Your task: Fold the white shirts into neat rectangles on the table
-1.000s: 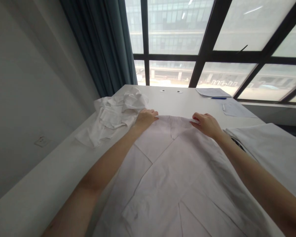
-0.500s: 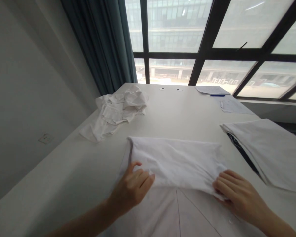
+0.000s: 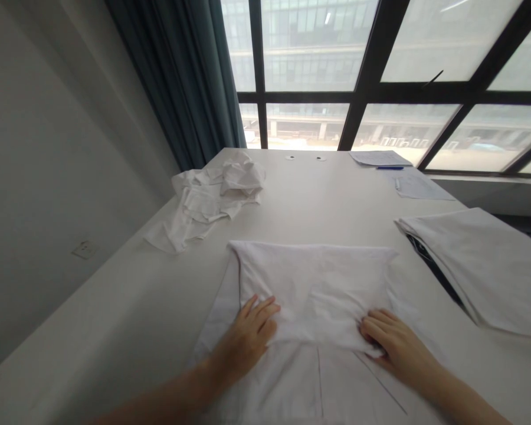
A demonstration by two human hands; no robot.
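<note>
A white garment (image 3: 316, 383), perhaps a shirt or lab coat, lies on the table with its upper part folded back over itself into a flat rectangular flap (image 3: 312, 283). My left hand (image 3: 245, 339) rests on the flap's near edge with its fingers spread. My right hand (image 3: 396, 342) lies on the flap's near right corner, its fingers flat on the cloth. Neither hand visibly grips the fabric. The garment's lower part runs toward me under my forearms, and a seam or crease shows on it.
The long white table (image 3: 310, 200) runs away from me to a large window. A crumpled white cloth (image 3: 212, 195) lies at back left. A folded white garment pile (image 3: 473, 265) lies at right. Papers (image 3: 418, 186) and a blue pen (image 3: 389, 167) lie at the far right.
The garment's far part has been folded back toward me into a flap. My hands moved from the far edge to the near fold, and now lie flatter on the cloth.
</note>
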